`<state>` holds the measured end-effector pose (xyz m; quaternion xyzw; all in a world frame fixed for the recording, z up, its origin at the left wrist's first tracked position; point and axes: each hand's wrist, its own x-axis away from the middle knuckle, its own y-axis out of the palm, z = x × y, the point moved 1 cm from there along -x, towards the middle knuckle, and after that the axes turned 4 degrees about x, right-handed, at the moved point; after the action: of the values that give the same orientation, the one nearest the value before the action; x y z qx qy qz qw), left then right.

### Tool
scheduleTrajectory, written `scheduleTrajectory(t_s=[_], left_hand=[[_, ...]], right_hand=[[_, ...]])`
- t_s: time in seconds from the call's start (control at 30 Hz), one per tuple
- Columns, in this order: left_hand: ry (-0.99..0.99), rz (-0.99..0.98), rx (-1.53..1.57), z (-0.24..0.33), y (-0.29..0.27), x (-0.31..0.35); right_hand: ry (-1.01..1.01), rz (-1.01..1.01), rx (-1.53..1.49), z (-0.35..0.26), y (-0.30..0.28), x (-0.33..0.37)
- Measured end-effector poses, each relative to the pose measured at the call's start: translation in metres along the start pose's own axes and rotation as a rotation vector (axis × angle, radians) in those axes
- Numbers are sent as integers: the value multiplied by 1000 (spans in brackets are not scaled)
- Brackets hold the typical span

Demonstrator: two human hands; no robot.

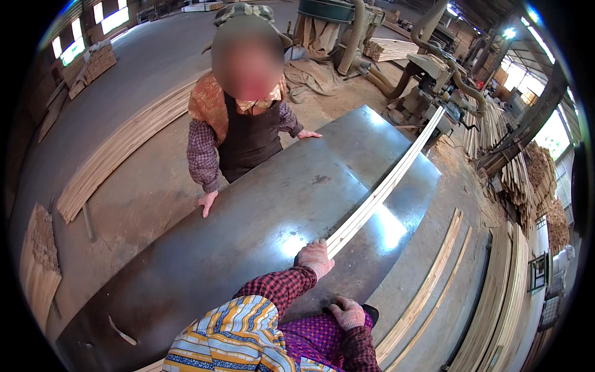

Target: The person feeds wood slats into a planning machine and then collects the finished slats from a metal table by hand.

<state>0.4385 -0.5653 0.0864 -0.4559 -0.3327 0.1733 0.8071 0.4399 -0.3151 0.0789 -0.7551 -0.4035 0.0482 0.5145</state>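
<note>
My left hand (315, 259), in a pale knitted work glove, is closed around the near end of a bundle of long, narrow wooden strips (372, 204). The pale strips lie side by side across a large metal-topped table (248, 248). Their far ends reach a machine (427, 93) beyond the table's far right edge. My right hand (348, 313), also gloved, rests on my purple checked clothing near the table's edge. Its fingers are loosely bent, with nothing seen in them. The underside of that hand is hidden.
Across the table stands a co-worker in a dark apron (251, 136), both bare hands at its edge. A wood splinter (122, 332) lies on the tabletop. Loose boards (421, 279) and stacked lumber (496, 297) lie on the right; a long board stack (124, 149) lies on the left.
</note>
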Motion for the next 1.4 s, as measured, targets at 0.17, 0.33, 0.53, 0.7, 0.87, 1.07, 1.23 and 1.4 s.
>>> scheduleTrajectory(t_s=[0.17,0.33,0.53,0.7,0.87,1.07,1.23,1.4], left_hand=[[4,3,0,-1,-1,1],[-26,-9,17,-2,-3,0],[-21,-26,6,2,-5,1],[-3,10,1,-4,1,0],[10,26,22,-2,1,-1],[-6,26,61,-4,-1,0],[21,-4,98,-7,-3,1],[18,-4,88,-7,0,-1]], right_hand=[[31,2,27,-5,-3,2],[31,-31,11,-7,-3,-1],[35,-19,29,-5,-4,-1],[27,-17,48,-12,-7,1],[24,9,47,-15,-9,2],[21,-29,28,-20,-13,0],[-3,14,28,-7,0,0],[-2,5,30,-5,1,-1]])
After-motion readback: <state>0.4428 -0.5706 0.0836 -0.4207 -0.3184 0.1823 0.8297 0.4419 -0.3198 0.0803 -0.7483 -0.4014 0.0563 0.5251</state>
